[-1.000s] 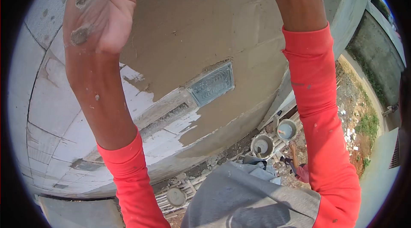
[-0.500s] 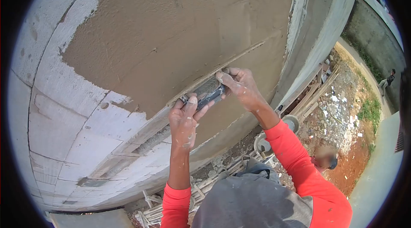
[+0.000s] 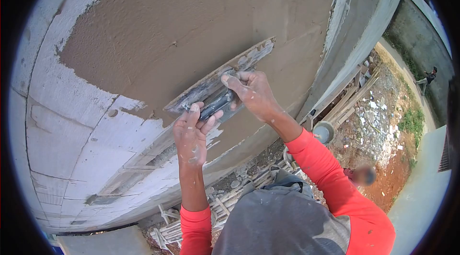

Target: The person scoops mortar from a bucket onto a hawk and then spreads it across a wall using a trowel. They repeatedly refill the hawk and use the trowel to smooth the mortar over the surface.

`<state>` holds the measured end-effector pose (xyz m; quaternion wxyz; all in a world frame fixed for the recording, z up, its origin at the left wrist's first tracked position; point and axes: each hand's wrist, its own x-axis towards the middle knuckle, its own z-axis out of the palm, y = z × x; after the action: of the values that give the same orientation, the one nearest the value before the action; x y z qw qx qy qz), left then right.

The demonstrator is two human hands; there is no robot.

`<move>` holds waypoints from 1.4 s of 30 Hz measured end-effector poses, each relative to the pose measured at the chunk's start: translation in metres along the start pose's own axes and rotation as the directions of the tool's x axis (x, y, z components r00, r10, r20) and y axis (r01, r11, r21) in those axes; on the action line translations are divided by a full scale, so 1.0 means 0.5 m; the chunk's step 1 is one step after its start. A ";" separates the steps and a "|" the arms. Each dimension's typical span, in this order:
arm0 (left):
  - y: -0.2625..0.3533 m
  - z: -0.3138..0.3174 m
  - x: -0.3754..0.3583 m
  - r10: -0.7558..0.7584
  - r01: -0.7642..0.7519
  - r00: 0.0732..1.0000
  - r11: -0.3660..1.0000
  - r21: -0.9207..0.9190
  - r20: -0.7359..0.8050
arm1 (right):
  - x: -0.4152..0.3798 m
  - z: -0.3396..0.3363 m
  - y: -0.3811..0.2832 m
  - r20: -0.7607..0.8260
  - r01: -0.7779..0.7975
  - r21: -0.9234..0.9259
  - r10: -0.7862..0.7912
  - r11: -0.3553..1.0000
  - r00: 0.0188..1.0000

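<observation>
A long flat trowel (image 3: pixel 211 84) lies against wet brown plaster (image 3: pixel 158 25) on the wall, tilted up to the right. My left hand (image 3: pixel 192 135) is closed on the lower left end of its dark handle (image 3: pixel 216 105). At the handle's upper right end, my right hand (image 3: pixel 251 93) grips it with thumb and fingers. Both hands are spotted with plaster. Bare pale blocks (image 3: pixel 62 135) show left of and below the plaster.
A round bucket (image 3: pixel 323 132) stands below at the right, beside wooden planks (image 3: pixel 352 99). Rubble (image 3: pixel 378 116) covers the ground. Two people are in view: one near the red soil, one by the far wall (image 3: pixel 417 34). Bamboo poles (image 3: pixel 220 209) lie below.
The trowel has moved up and left with both hands, and its broad back now shows more. The person by the far wall has shifted slightly.
</observation>
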<state>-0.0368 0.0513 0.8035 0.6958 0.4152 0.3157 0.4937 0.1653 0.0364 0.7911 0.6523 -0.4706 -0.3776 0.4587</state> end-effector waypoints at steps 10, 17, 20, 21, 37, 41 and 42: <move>-0.005 -0.009 0.033 0.081 -0.078 0.992 0.996 0.040 -0.094 | 0.007 0.017 -0.029 -0.062 -0.023 0.080 0.028 0.997 0.998; 0.062 -0.003 0.078 0.203 -0.200 0.978 0.978 -0.061 0.046 | 0.034 0.034 -0.133 -0.078 0.121 0.110 -0.113 0.986 0.991; 0.157 0.057 0.093 0.263 -0.227 0.941 0.957 -0.179 0.214 | 0.027 0.045 -0.266 -0.077 0.204 0.107 -0.196 0.973 0.977; 0.194 0.092 0.080 0.300 -0.268 0.932 0.949 -0.168 0.204 | 0.025 0.055 -0.311 -0.049 0.277 0.147 -0.273 0.950 0.961; -0.013 -0.016 -0.142 0.000 -0.029 0.993 0.971 0.239 0.120 | -0.182 -0.011 -0.001 -0.105 0.150 -0.103 -0.161 0.983 0.981; -0.074 -0.066 -0.191 -0.091 0.073 0.994 0.967 0.244 0.066 | -0.241 0.015 0.079 -0.175 0.018 0.145 0.008 0.989 0.985; -0.081 -0.076 -0.202 -0.129 0.111 0.990 0.965 0.236 0.060 | -0.254 0.021 0.092 -0.197 0.020 0.127 0.005 0.992 0.980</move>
<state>-0.0835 -0.0413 0.7530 0.6824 0.4920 0.3697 0.3945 0.1072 -0.0756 0.7418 0.7171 -0.4695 -0.2826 0.4307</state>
